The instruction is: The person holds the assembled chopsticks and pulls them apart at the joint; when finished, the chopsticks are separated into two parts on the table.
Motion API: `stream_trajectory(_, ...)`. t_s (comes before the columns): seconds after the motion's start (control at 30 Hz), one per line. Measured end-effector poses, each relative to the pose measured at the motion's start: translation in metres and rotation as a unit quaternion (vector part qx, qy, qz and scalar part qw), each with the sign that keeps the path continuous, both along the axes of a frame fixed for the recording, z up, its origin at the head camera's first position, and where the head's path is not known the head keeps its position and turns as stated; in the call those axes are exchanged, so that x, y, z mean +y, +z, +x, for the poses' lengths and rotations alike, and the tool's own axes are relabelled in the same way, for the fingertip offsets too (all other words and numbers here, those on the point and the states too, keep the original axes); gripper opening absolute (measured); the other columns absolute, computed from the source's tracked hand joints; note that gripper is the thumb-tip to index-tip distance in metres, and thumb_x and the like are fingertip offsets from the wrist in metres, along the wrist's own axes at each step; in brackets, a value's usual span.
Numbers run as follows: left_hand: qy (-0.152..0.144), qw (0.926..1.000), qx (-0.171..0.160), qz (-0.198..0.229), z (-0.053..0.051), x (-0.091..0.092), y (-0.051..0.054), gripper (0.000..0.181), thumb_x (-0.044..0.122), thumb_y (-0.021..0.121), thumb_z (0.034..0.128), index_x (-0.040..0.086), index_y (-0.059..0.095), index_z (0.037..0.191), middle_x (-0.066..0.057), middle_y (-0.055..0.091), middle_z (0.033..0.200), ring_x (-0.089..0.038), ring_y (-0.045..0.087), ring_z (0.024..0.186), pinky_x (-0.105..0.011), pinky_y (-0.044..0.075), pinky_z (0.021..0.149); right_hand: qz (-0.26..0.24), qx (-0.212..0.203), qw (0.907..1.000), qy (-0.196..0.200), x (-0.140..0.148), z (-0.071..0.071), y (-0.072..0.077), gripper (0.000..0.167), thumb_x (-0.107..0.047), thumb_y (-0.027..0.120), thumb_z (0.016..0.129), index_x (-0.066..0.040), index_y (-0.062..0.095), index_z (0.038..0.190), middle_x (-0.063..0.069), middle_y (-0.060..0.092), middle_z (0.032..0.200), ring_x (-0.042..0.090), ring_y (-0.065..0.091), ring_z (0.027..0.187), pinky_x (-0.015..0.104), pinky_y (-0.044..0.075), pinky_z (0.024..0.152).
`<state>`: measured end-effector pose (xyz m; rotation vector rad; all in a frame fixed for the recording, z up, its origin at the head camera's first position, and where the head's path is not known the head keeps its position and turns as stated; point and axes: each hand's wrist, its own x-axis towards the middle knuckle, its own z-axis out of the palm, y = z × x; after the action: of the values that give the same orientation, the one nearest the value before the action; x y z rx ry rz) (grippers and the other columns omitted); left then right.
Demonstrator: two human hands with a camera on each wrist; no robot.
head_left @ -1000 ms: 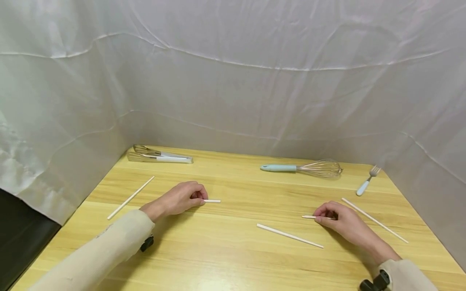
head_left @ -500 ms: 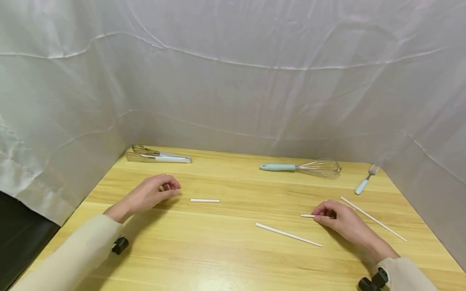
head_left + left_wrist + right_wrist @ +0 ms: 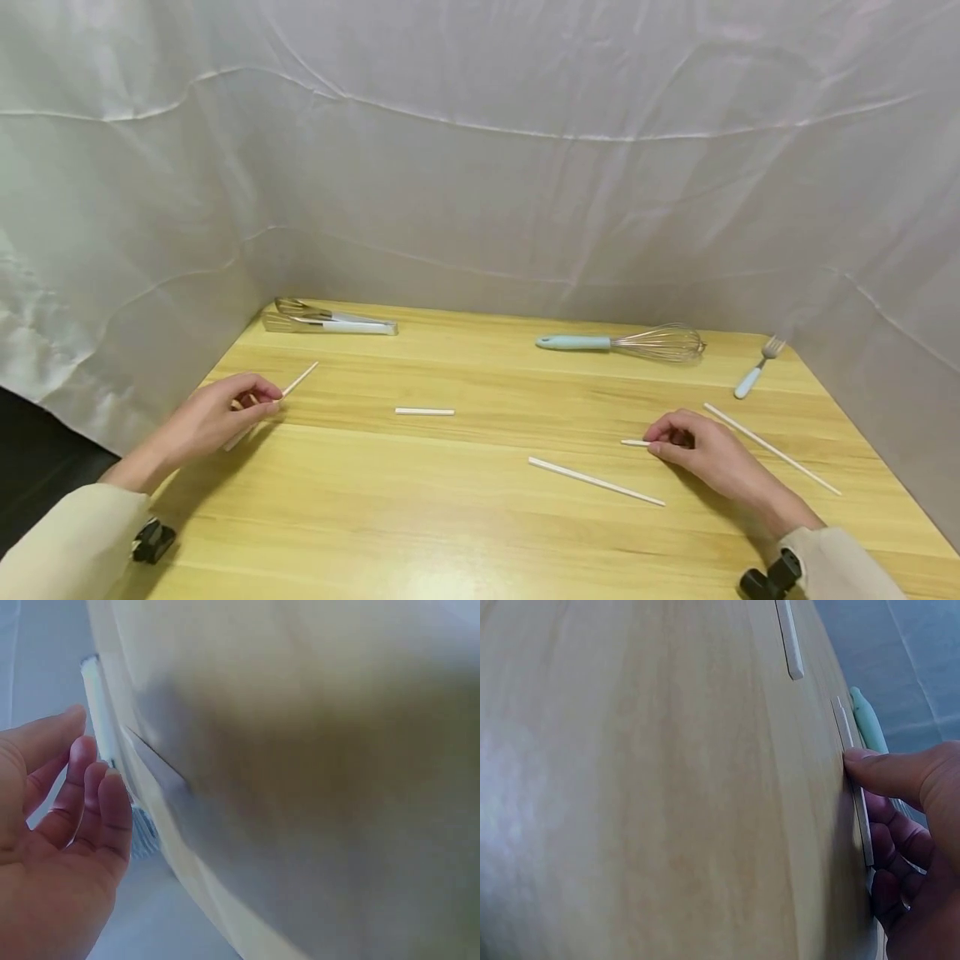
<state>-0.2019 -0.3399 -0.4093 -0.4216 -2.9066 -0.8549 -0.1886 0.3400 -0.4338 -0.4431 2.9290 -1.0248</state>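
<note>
At the left of the head view, my left hand (image 3: 228,410) hovers over a long white chopstick (image 3: 302,379), covering its middle. In the left wrist view the loosely bent fingers (image 3: 112,802) stand apart from the thumb, with nothing between them; the chopstick (image 3: 157,761) lies beyond them. My right hand (image 3: 693,446) pinches a short white stick (image 3: 634,442), like a chopstick piece, low over the table. The right wrist view shows the thumb on this stick (image 3: 861,817), which has a narrower tip. A similar short stick (image 3: 424,412) lies mid-table.
One long chopstick (image 3: 596,481) lies front of centre, another (image 3: 772,448) beside the right hand. Along the back are tongs (image 3: 330,323), a whisk (image 3: 622,342) and a fork (image 3: 759,367). Pale cloth (image 3: 480,167) hangs around the wooden table (image 3: 420,517).
My left hand let go of the short stick mid-table and moved left to the long chopstick there. The right hand stays in place with its stick.
</note>
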Motion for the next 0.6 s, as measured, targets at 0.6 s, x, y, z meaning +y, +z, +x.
stream_trajectory(0.6, 0.016, 0.999, -0.042, -0.005, 0.014, -0.026, -0.016, 0.019, 0.015, 0.08, 0.0994, 0.007, 0.074, 0.115, 0.0, 0.071, 0.1, 0.003, 0.058, 0.08, -0.023, 0.047, 0.07, 0.003, -0.008, 1.0, -0.001, -0.001, 0.001, 0.002, 0.005, -0.022, 0.079, 0.102, -0.02, 0.077, 0.106, -0.004, 0.067, 0.093, 0.005, 0.054, 0.082, 0.024, 0.047, 0.071)
